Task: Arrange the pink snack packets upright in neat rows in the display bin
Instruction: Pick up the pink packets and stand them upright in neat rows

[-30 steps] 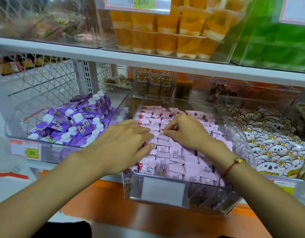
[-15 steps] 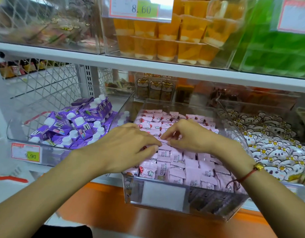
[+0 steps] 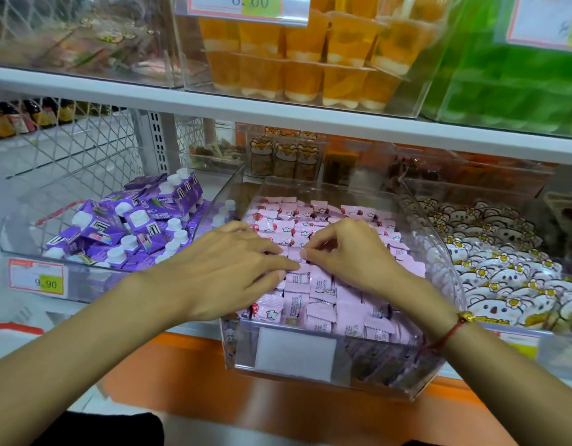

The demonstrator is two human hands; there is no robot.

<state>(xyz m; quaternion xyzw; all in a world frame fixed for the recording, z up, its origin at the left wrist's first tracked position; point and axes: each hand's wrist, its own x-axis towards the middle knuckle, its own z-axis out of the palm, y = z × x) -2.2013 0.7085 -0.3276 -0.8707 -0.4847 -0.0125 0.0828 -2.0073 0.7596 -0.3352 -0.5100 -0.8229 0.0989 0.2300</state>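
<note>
Over clear bin (image 3: 310, 375), both hands hide mid pink packets (image 3: 317, 304), grip prob. unclear

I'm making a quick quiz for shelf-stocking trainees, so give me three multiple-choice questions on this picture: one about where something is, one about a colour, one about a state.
1. What fills the bin left of the pink snack packets?
A. purple cartons
B. green jellies
C. orange cups

2. What colour is the cord on the right wrist?
A. blue
B. red
C. white

3. What is the right hand doing?
A. hanging idle
B. pinching a packet
C. gripping the bin wall

Answers:
1 A, the purple cartons sit in the neighbouring clear bin.
2 B, the wrist cord is red with a gold bead.
3 B, its fingertips pinch a packet beside the left hand in the display bin.
</note>
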